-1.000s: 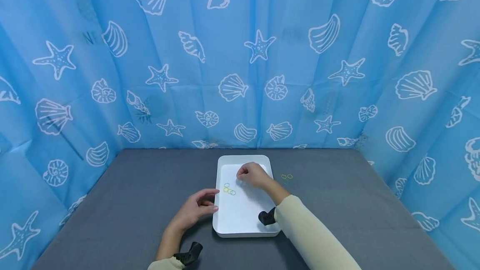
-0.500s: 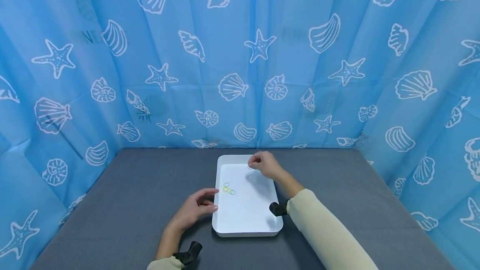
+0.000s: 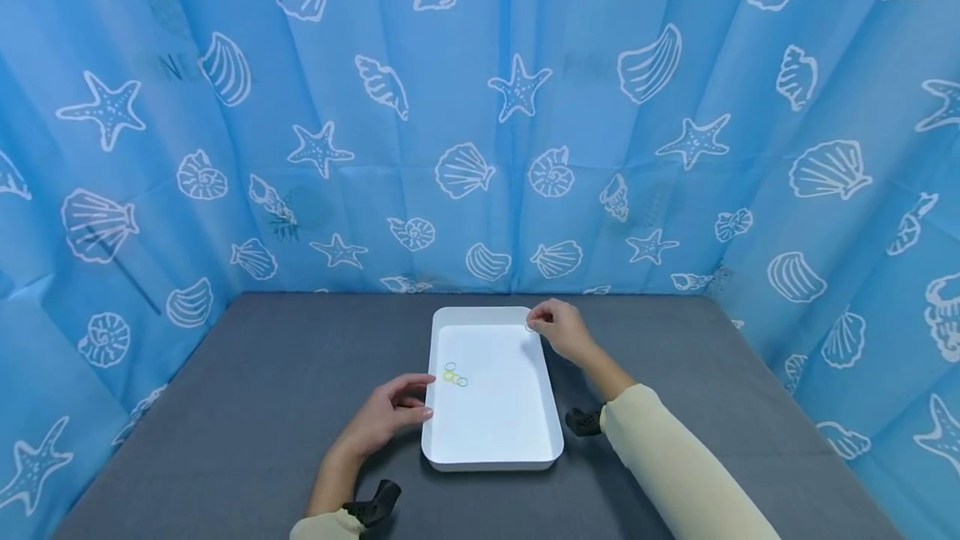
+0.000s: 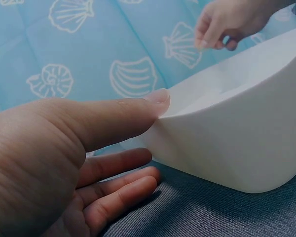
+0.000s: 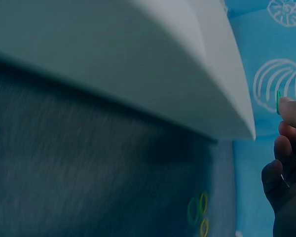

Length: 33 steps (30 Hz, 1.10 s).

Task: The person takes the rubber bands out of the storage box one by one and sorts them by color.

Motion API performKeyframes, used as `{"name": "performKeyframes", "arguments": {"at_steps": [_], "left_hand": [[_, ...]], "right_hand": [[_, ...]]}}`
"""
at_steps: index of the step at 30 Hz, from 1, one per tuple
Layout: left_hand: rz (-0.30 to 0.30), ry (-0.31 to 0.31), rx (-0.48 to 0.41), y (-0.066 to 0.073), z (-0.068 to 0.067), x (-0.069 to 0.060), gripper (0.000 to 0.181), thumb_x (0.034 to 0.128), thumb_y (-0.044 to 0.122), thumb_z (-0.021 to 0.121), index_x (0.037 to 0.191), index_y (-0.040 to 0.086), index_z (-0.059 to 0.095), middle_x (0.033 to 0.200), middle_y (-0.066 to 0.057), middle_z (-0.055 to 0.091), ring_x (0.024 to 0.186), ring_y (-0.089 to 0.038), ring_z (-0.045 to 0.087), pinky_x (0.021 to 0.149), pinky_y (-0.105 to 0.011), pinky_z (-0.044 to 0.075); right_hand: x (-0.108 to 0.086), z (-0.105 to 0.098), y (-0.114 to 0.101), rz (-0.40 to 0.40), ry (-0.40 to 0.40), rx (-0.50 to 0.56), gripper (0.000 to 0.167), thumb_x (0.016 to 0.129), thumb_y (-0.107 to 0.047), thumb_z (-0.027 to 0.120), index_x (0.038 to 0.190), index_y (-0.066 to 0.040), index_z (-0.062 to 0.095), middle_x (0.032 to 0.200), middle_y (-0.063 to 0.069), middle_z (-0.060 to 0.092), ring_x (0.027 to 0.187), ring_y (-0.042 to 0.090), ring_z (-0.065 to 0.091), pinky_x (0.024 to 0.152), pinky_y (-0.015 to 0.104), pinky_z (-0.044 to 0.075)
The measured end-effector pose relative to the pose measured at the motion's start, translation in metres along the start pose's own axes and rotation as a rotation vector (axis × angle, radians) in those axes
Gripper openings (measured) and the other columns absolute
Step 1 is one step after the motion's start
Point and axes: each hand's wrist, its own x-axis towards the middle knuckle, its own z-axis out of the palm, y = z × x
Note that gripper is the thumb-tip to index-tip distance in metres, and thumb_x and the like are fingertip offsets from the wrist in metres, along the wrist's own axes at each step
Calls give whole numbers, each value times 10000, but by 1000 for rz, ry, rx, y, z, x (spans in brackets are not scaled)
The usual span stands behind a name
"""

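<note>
In the head view my right hand [image 3: 561,330] is at the far right corner of the white tray [image 3: 555,440]. Between thumb and forefinger it pinches a small green rubber band [image 5: 278,102], seen almost edge-on in the right wrist view. My left hand [image 3: 378,419] stays at the tray's left wall. Its thumb touches the rim, and the other fingers extend loosely beside the wall in the left wrist view. Several thin loops lie inside the tray near its left side, among them a yellow band [image 3: 448,377] and a green band [image 3: 462,382].
On the dark grey cloth [image 3: 315,340] right of the tray lie a green band [image 5: 193,211] and two yellow bands [image 5: 203,203]. The right hand and arm hide them in the head view. A blue shell-patterned curtain [image 3: 420,190] hangs behind the table.
My right hand has moved from inside the tray toward the far right rim, carrying the small green rubber band. The left hand has stayed at the tray's left side.
</note>
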Motion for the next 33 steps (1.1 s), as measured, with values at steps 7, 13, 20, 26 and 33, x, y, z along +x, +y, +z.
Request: {"name": "performKeyframes", "arguments": {"at_steps": [7,13,20,26,33], "left_hand": [[-2,12,22,0,0,0,494,863,170,745,1323,98,583,1260,-159,578,944,-240,595,791,-361,486],[-30,15,18,2,0,0,501,856,177,753,1323,111,584,1262,-145,578,955,-233,593,806,-373,487],[-52,26,4,5,3,0,516,858,172,752,1338,111,574,1275,-139,575,955,-223,588,808,-387,484],[-50,27,3,3,1,0,507,856,174,754,1328,114,581,1267,-135,580,953,-231,586,806,-375,484],[-49,26,16,4,2,0,508,853,192,757,1326,121,585,1261,-130,580,945,-228,582,800,-370,482]], "right_hand": [[-10,-9,22,-16,50,-21,46,925,-58,655,919,-17,675,831,61,584,708,198,504,630,342,434],[-20,-16,37,-17,92,-66,56,905,-68,682,889,-15,685,823,49,601,712,187,519,640,346,434],[-29,-20,53,17,102,-101,38,897,-47,683,876,-16,684,817,51,606,709,185,512,644,348,426],[-37,-22,60,59,117,-133,52,898,-36,670,853,-10,676,816,69,608,722,200,520,660,362,426],[-43,-21,66,126,111,-180,65,884,-38,686,822,-20,681,778,49,622,706,193,535,668,373,434]]}}
